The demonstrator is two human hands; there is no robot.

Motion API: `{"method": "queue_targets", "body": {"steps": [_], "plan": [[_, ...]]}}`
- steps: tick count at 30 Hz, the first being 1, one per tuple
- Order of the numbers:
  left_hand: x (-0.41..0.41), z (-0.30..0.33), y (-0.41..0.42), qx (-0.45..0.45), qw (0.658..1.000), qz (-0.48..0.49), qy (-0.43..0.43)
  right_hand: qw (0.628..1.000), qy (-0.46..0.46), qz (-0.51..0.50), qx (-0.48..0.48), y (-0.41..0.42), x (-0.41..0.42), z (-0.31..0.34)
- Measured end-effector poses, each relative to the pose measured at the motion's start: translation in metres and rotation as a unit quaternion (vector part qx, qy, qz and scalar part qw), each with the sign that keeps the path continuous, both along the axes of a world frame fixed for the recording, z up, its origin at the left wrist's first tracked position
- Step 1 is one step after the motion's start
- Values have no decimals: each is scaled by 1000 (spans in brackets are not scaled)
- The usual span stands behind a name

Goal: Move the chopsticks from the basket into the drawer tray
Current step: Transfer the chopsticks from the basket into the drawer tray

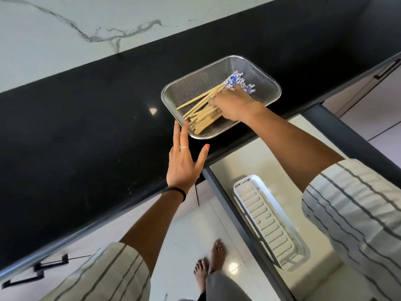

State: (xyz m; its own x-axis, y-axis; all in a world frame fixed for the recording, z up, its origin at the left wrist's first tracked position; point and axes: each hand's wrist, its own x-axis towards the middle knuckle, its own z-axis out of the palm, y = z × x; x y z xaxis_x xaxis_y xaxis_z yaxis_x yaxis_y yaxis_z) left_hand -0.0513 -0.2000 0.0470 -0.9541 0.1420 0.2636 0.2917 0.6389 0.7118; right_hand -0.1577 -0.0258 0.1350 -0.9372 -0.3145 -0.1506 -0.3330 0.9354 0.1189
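The head view looks down on a glossy black stone worktop [86,118] with a white marble-veined wall behind it. Near the worktop's front edge, towards its right end, sits a rectangular steel mesh basket [256,70] holding a loose bundle of pale bamboo chopsticks with blue-and-white patterned tops [201,109]; the patterned ends point to the basket's far right corner and the plain tips to its near left corner. The right hand [234,105] is down inside the basket, lying over the middle of the bundle with its fingers curled into the sticks, but whether they have closed round the bundle cannot be told from here. The left hand [184,161] hovers at the basket's near left corner, fingers straight and spread wide, holding nothing, a fingertip at or just beside the rim. Below the worktop's front edge an open drawer [256,157] shows a long white slotted plastic tray [267,220], which has no chopsticks in it. The step in hand appears to be gathering the sticks for the first lift. The next move likely calls for a firm grip round the whole bundle, the basket steadied, then a carry over the front edge down to the tray, lengthwise.
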Motion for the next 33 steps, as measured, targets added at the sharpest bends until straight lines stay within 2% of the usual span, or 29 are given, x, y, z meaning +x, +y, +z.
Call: {"method": "queue_targets", "body": {"steps": [4, 7, 10, 12, 14, 16, 20, 23, 25, 27, 29, 31, 33], "plan": [[0, -4, 4, -16, 999, 31, 8, 994, 52, 94, 20, 5, -6, 8], [-1, -6, 6, -23, 999, 47, 13, 989, 84, 122, -19, 9, -6, 19], [-2, -8, 5, -26, 998, 46, 18, 983, 101, 108, -112, 11, -3, 36], [-1, -7, 5, -27, 998, 45, 17, 972, 68, 58, -216, 11, 2, 50], [-2, -6, 5, -28, 999, 45, 13, 936, 34, -1, -349, 16, 12, 67], [-1, -6, 3, -33, 999, 30, 12, 893, 59, -32, -445, 26, 32, 84], [1, -8, -4, -24, 999, 10, 23, 814, 82, -76, -569, 54, 81, 98], [9, -9, -5, -56, 995, 20, 83, 780, 32, -152, -607, 72, 119, 84], [23, -19, -3, -136, 979, -23, 152, 783, -2, -195, -590, 80, 145, 61], [45, -36, 0, -194, 956, -119, 185, 792, -18, -230, -566, 86, 169, 29], [66, -51, 5, -239, 936, -216, 143, 777, -51, -266, -568, 89, 189, -4], [82, -66, 12, -268, 916, -291, 61, 763, -83, -293, -570, 91, 203, -36], [91, -83, 17, -309, 885, -348, -10, 769, -106, -303, -553, 91, 213, -66]]}}
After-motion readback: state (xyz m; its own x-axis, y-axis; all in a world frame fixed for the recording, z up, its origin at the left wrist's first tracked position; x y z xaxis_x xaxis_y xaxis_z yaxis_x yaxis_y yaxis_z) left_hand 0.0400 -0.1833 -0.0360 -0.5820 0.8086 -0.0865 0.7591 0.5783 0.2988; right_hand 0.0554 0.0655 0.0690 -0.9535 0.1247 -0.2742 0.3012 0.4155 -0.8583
